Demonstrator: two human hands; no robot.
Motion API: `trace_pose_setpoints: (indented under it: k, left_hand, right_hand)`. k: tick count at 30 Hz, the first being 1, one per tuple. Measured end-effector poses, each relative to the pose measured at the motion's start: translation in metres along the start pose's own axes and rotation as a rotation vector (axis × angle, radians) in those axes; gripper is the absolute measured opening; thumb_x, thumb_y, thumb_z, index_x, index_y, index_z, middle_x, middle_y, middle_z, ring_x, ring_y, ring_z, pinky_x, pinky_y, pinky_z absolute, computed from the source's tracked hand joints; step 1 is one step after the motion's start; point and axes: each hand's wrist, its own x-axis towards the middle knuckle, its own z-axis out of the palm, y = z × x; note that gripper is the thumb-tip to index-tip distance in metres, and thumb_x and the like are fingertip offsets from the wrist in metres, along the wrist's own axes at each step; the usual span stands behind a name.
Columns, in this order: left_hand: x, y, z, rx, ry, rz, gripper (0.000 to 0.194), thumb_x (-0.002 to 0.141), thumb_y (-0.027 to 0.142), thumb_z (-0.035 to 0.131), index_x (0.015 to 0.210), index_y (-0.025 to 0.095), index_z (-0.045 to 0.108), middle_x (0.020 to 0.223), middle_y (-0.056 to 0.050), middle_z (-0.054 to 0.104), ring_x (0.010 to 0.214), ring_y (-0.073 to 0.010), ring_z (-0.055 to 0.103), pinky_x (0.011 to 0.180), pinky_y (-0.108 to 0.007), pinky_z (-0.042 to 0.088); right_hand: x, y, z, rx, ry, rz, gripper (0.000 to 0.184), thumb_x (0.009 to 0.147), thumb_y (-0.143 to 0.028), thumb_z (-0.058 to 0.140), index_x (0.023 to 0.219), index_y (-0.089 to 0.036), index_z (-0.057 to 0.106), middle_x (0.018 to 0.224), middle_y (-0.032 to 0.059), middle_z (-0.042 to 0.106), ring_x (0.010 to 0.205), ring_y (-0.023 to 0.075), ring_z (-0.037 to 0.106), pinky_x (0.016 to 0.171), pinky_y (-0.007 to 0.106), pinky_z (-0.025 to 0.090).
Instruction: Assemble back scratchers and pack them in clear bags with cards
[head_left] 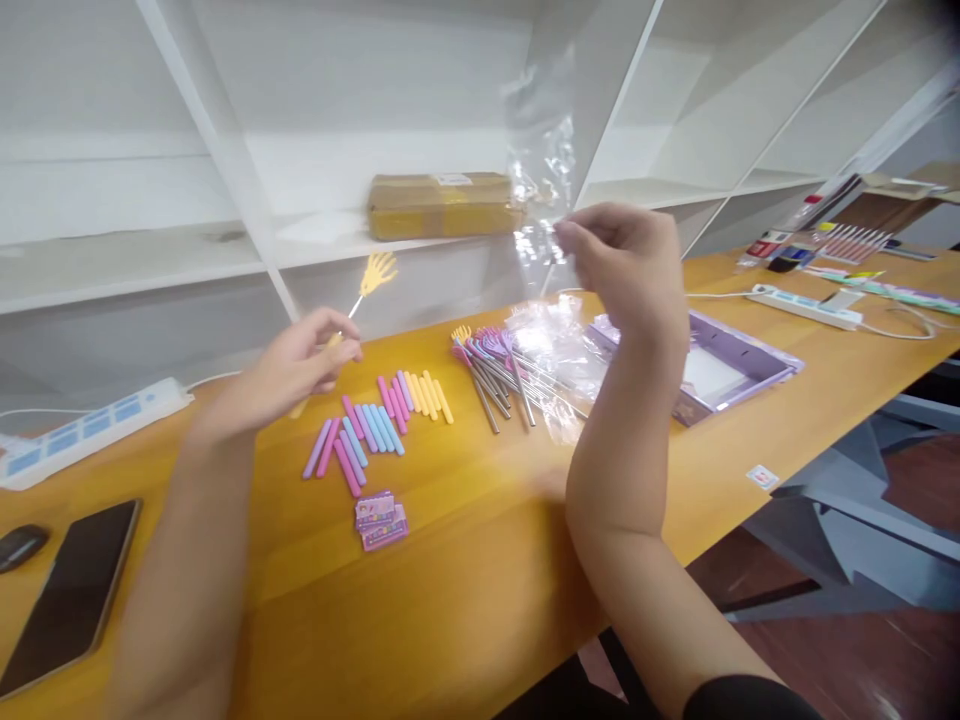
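Observation:
My left hand (311, 355) is closed around the handle of a yellow back scratcher (379, 272), its small hand-shaped head pointing up and right. Raised on the right, my right hand (626, 255) pinches a clear plastic bag (541, 170) between thumb and fingers. Below, rows of pink, purple, blue and yellow handle tubes (379, 425) lie on the table. A pile of back scratchers (499, 365) with metal rods and coloured heads lies beside a heap of clear bags (559, 345). Small purple printed cards (381, 520) are stacked nearer to me.
A purple tray (780, 365) sits behind my right forearm. A phone (71, 590), a mouse (22, 547) and a power strip (97, 430) are on the left. A taped cardboard box (442, 207) rests on the shelf. Another power strip (806, 305) and bottles (765, 248) stand at far right.

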Motion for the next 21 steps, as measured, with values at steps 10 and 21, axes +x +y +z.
trace_pose_setpoints:
  k: [10, 21]
  left_hand:
    - [-0.01, 0.018, 0.042, 0.294, -0.399, -0.023, 0.025, 0.096, 0.047, 0.073, 0.095, 0.024, 0.081, 0.091, -0.005, 0.075, 0.078, -0.0192, 0.067, 0.063, -0.028, 0.051]
    - [-0.02, 0.031, 0.049, 0.258, -0.247, -0.055, 0.033, 0.097, 0.054, 0.072, 0.088, 0.022, 0.076, 0.076, -0.001, 0.067, 0.061, -0.0136, 0.053, 0.057, -0.026, 0.042]
  right_hand:
    - [-0.042, -0.052, 0.075, 0.385, -0.729, -0.006, 0.047, 0.1, -0.062, 0.068, 0.101, -0.015, 0.068, 0.075, 0.0029, 0.065, 0.063, 0.0103, 0.064, 0.053, 0.022, 0.048]
    - [-0.041, -0.028, 0.113, 0.516, -0.945, -0.083, 0.043, 0.099, -0.055, 0.072, 0.091, -0.013, 0.073, 0.069, -0.0009, 0.063, 0.061, 0.008, 0.056, 0.056, 0.021, 0.045]
